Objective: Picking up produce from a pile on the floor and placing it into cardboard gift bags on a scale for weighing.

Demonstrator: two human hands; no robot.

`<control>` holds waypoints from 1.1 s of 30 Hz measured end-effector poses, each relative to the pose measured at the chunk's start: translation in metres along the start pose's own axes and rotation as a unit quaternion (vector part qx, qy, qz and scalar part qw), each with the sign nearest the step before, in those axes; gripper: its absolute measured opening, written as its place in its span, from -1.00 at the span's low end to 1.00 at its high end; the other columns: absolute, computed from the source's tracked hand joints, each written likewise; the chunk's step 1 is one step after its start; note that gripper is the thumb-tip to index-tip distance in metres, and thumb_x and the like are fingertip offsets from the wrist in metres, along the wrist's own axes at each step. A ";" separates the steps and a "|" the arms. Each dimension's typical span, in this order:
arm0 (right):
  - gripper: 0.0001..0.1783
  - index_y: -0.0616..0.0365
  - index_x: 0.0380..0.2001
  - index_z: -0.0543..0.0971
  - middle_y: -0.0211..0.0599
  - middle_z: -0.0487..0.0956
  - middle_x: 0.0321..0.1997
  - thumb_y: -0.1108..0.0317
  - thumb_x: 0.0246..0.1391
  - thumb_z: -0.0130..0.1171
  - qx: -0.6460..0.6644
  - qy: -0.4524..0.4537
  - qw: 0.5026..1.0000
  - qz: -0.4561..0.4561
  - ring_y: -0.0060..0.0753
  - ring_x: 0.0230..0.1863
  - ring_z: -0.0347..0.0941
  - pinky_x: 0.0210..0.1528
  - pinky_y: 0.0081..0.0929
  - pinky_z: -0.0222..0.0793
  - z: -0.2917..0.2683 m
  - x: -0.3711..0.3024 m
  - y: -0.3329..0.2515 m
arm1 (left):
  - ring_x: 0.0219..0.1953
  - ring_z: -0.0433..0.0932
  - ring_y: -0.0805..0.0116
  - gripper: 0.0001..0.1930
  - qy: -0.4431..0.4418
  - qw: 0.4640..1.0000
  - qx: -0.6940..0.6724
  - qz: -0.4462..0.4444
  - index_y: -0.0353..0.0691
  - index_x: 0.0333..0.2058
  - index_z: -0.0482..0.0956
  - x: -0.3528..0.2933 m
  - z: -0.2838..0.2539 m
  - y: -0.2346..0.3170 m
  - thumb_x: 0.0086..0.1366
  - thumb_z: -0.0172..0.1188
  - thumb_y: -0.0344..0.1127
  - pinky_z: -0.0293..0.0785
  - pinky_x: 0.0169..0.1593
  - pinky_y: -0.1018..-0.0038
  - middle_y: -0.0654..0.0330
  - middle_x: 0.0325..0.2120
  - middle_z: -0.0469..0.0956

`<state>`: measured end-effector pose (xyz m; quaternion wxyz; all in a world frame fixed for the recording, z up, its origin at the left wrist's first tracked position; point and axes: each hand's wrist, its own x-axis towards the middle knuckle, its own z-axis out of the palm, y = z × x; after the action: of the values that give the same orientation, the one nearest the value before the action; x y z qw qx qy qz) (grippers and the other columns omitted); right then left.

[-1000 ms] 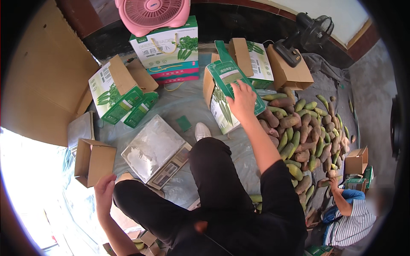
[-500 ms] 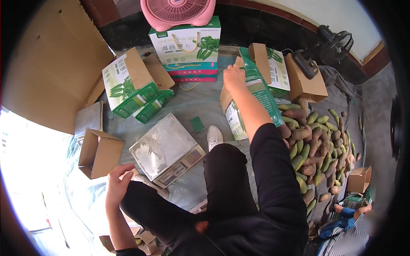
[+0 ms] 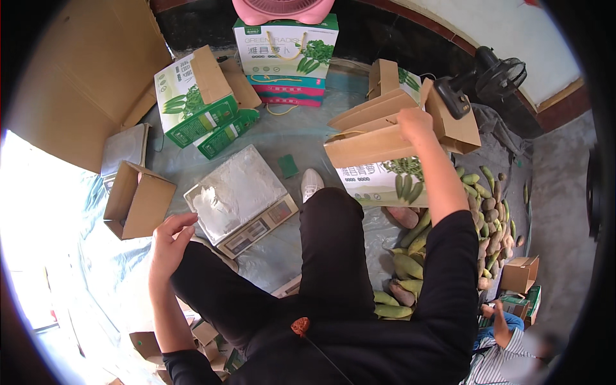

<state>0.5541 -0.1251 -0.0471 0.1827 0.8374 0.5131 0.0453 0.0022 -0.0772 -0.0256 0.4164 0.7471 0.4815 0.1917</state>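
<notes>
Currently | scale [image 3: 237,186] left of white shoe [image 3: 311,182]; vegetable pile [image 3: 493,215] to the right, partly blocked by carton [image 3: 369,183] and forearm [image 3: 446,186]; black fan [image 3: 497,72] beyond | carton right of shoe, top open, contents hidden | right hand [image 3: 416,124] gripping 1 carton edge | left hand [image 3: 171,247] released, fingers loose

Dark characters across white-green carton [image 3: 287,54], top centre; similar on open carton [image 3: 377,183], right of centre. Pale print on green-sided carton [image 3: 194,102], upper left. Scale [image 3: 241,200] markings illegible.
</notes>
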 end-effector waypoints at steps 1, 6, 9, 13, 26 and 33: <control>-0.73 0.11 -0.48 0.63 -0.14 0.60 -0.37 0.34 -0.42 0.35 0.007 -0.021 1.000 0.004 -0.13 -0.24 0.54 -0.24 -0.30 0.45 -0.001 -0.006 0.008 | -0.22 0.55 0.31 -0.74 0.004 1.000 -0.001 -0.002 -0.34 -0.20 0.56 -0.002 -0.001 -0.001 0.09 0.09 -0.50 0.42 -0.11 0.47 0.09 -0.32 0.58; -0.86 0.08 -0.47 0.60 -0.21 0.58 -0.37 0.41 -0.23 0.22 0.072 0.068 0.994 -0.052 -0.10 -0.25 0.51 -0.25 -0.24 0.41 -0.036 -0.043 0.019 | -0.20 0.54 0.31 -0.75 0.017 1.000 -0.015 0.000 -0.35 -0.21 0.56 -0.010 -0.006 0.001 0.10 0.09 -0.48 0.42 -0.10 0.47 0.09 -0.30 0.57; -0.84 0.09 -0.46 0.55 -0.24 0.53 -0.36 0.37 -0.21 0.24 0.135 0.127 0.979 -0.081 -0.10 -0.24 0.47 -0.23 -0.26 0.36 -0.083 -0.064 0.011 | -0.21 0.52 0.30 -0.77 0.021 0.999 -0.023 0.013 -0.33 -0.22 0.57 -0.010 -0.007 0.009 0.11 0.09 -0.47 0.40 -0.12 0.46 0.11 -0.29 0.57; -0.83 0.15 -0.46 0.49 -0.24 0.46 -0.41 0.38 -0.20 0.23 0.218 0.181 0.948 -0.145 -0.07 -0.30 0.44 -0.28 -0.22 0.31 -0.130 -0.078 -0.024 | -0.25 0.50 0.30 -0.79 0.035 0.999 -0.013 0.030 -0.31 -0.24 0.57 -0.014 -0.007 0.013 0.10 0.12 -0.47 0.36 -0.14 0.44 0.11 -0.31 0.56; -0.87 0.14 -0.50 0.51 -0.32 0.48 -0.44 0.37 -0.16 0.21 0.430 0.177 0.813 -0.349 -0.18 -0.32 0.44 -0.31 -0.33 0.33 -0.115 -0.080 -0.164 | -0.18 0.47 0.10 -0.58 0.075 0.947 0.308 0.060 -0.19 -0.15 0.51 0.017 0.013 0.017 -0.09 0.28 -0.41 0.40 -0.12 0.24 0.13 -0.33 0.49; -0.80 0.16 -0.30 0.56 -0.32 0.53 -0.31 0.43 -0.08 0.17 0.491 0.039 0.809 -0.322 -0.45 -0.37 0.44 -0.28 -0.49 0.35 -0.071 -0.068 -0.164 | -0.22 0.46 0.09 -0.84 0.012 0.933 0.353 0.065 -0.24 -0.42 0.56 0.019 0.036 -0.029 -0.03 0.22 -0.36 0.43 -0.18 0.24 0.09 -0.42 0.44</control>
<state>0.3649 -0.0995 -0.0310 -0.2684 0.5999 0.7139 -0.2416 0.0196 -0.0711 -0.0718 0.1071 0.8730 0.4737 0.0451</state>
